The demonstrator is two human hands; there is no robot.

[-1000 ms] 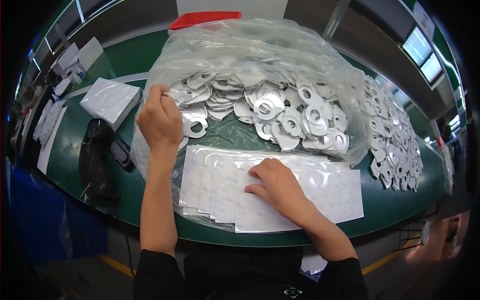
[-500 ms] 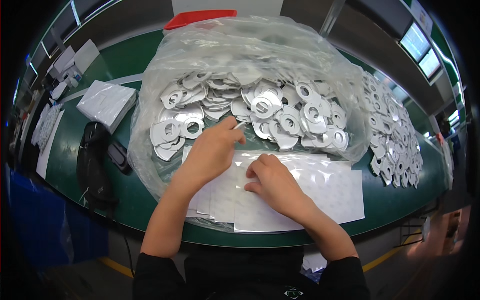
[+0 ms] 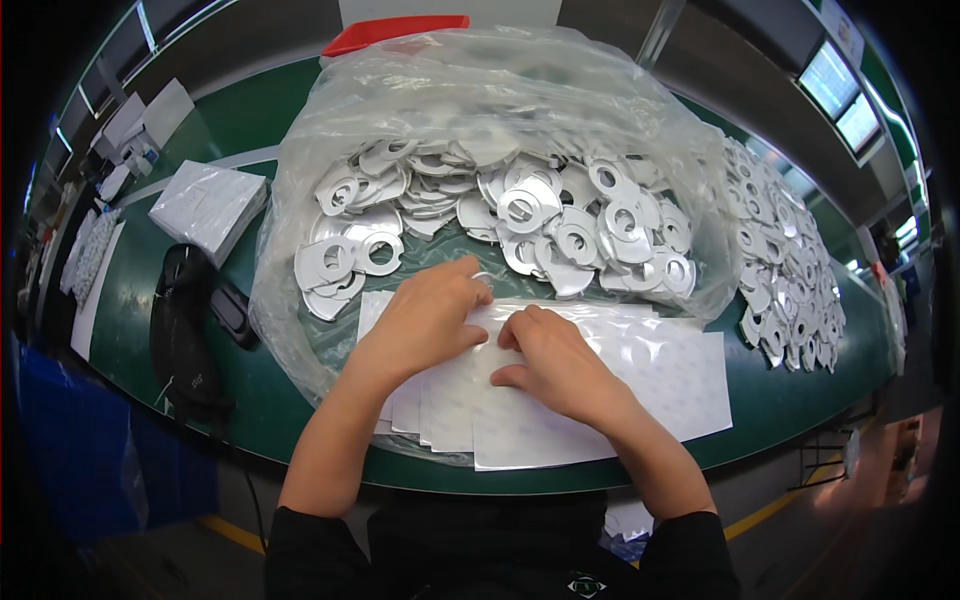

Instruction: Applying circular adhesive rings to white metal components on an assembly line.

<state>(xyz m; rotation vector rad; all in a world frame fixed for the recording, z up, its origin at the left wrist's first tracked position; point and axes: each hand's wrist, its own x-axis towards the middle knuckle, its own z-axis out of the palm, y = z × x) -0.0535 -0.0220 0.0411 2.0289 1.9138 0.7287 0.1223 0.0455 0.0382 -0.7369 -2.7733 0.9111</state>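
White sheets (image 3: 640, 400), glossy and faintly marked with round shapes, lie overlapped and fanned at the table's front. Over their far left part is my left hand (image 3: 425, 315), fingers bent. A small pale, curved piece (image 3: 483, 279) shows at its fingertips, too small to name. My right hand (image 3: 560, 365) rests on the sheets just right of it. Its fingers are curled, the thumb stands apart, and nothing shows between them. Beyond both hands, flat silvery-white parts with round holes (image 3: 575, 240) are heaped on a clear plastic bag (image 3: 480, 80).
More such parts (image 3: 785, 270) are piled at the right on the green table (image 3: 800, 410). At the left are a black handheld device (image 3: 185, 340), a small dark object (image 3: 232, 315) and a plastic-wrapped white pack (image 3: 210, 208). A red tray (image 3: 395, 33) stands behind the bag.
My left hand has come down and nearer, from beside the heaped parts to the sheets, with the pale piece at its fingertips. My right hand has barely moved.
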